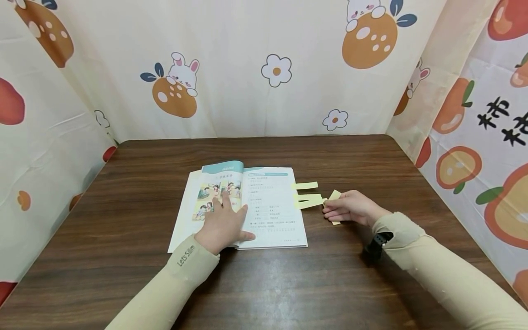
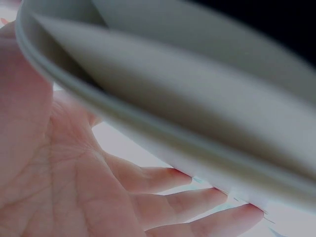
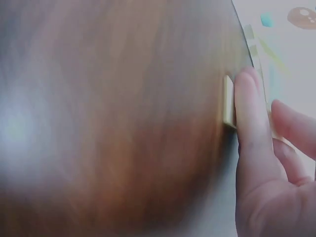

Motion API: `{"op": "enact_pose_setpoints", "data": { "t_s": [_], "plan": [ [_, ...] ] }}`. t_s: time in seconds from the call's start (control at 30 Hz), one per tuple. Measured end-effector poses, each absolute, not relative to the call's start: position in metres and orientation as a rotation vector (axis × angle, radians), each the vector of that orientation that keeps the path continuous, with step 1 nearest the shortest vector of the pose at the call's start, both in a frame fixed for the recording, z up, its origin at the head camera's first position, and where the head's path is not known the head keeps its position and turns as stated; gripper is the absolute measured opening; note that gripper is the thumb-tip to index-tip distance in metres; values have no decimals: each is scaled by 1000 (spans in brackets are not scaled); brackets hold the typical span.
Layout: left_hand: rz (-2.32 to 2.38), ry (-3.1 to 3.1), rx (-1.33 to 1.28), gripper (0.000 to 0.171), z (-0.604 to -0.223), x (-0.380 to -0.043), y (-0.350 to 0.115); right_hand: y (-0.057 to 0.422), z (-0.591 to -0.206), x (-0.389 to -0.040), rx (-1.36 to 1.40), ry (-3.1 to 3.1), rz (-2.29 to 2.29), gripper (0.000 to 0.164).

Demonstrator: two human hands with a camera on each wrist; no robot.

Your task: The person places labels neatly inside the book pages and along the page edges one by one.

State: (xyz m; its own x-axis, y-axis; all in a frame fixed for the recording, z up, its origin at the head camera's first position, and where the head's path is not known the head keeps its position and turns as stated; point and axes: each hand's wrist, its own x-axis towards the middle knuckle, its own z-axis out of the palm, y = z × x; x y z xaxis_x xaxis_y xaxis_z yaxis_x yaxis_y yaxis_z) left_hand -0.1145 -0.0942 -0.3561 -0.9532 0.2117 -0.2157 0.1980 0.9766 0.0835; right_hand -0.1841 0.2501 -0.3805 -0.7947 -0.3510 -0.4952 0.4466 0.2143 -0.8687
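Note:
An open book [image 1: 268,229] lies on the table, its left page curving up with coloured pictures. My left hand [image 1: 224,222] rests across that page with fingers spread; the left wrist view shows its palm [image 2: 74,168] beside the curved page edges. Yellow sticky strips [image 1: 305,185] stick out past the book's right edge. At the outer end of the lowest sticky strip [image 1: 310,203], my right hand [image 1: 350,207] pinches with thumb and fingertips. Yellow sticky notes [image 1: 336,195] show above and below these fingers, and their pale edge [image 3: 228,101] appears beside a finger in the right wrist view.
The brown wooden table [image 1: 264,284] extends around the book. Behind it hangs a patterned curtain [image 1: 235,68], with more printed cloth along both sides. A dark band [image 1: 376,245] is on my right wrist.

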Motion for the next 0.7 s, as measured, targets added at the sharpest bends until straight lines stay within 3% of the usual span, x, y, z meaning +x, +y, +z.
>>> {"op": "enact_pose_setpoints", "data": {
  "t_s": [0.53, 0.7],
  "plan": [
    [80, 2899, 302, 84, -356, -114, -93, 251, -376, -178, 145, 1705, -1790, 17],
    [82, 2898, 299, 84, -356, -114, -93, 251, -375, -179, 139, 1686, -1807, 10]
  ]
}}
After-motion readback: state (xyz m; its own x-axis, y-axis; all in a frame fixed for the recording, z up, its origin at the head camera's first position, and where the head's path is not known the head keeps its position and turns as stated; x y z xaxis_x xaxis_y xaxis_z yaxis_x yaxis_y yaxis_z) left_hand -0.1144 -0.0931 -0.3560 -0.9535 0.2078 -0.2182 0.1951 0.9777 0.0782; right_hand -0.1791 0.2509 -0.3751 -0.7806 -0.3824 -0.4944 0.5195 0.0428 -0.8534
